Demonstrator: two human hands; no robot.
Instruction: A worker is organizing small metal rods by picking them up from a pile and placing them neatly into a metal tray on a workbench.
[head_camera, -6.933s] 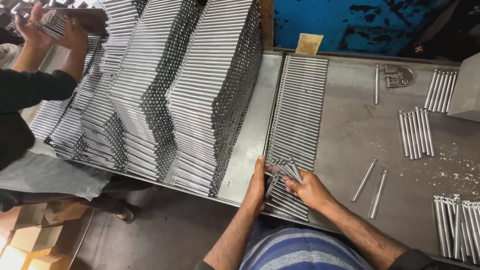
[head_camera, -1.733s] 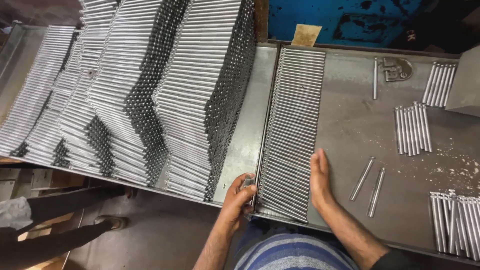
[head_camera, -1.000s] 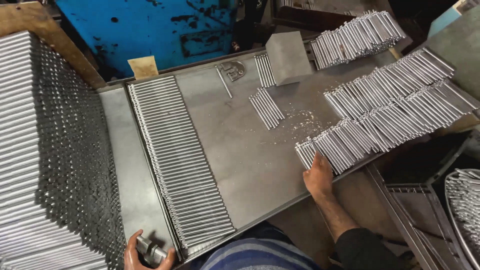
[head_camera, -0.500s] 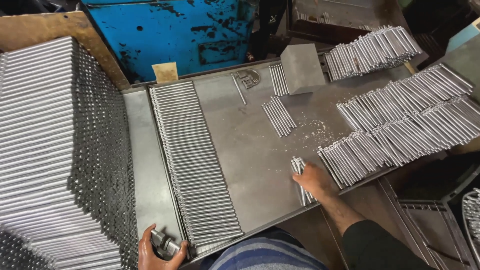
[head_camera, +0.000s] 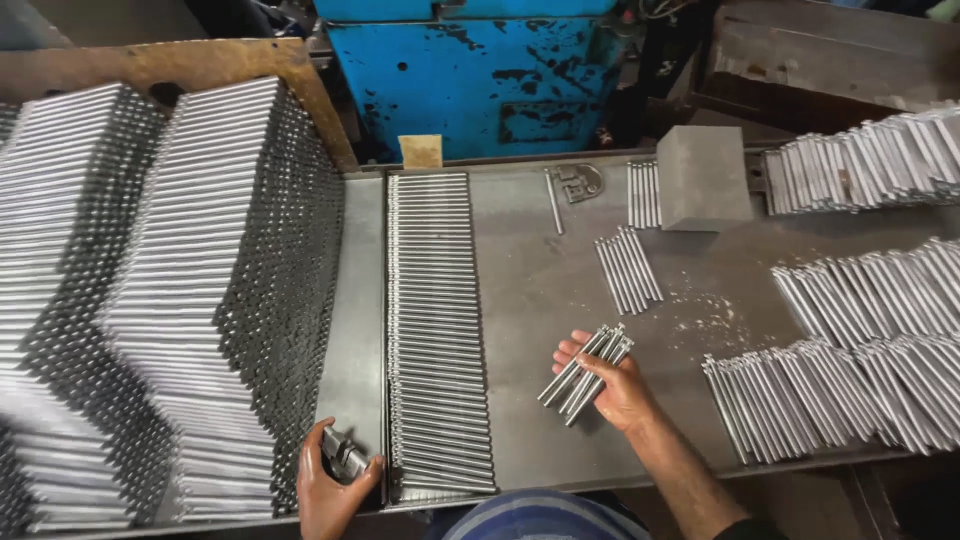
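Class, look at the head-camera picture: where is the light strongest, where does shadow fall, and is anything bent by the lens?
Head view: brightest sheen on the stacked rods; shadow under the grey block; table edges bow from wide-angle distortion; right hand and its rod bundle are sharp.

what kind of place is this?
Likely a metalworking shop. Stacked metal rods beside a steel worktable, a chipped blue machine behind it, and the right hand holding a bundle of rods.

small tan paper tag (head_camera: 421, 151) upright against blue machine (head_camera: 470, 75), behind tray
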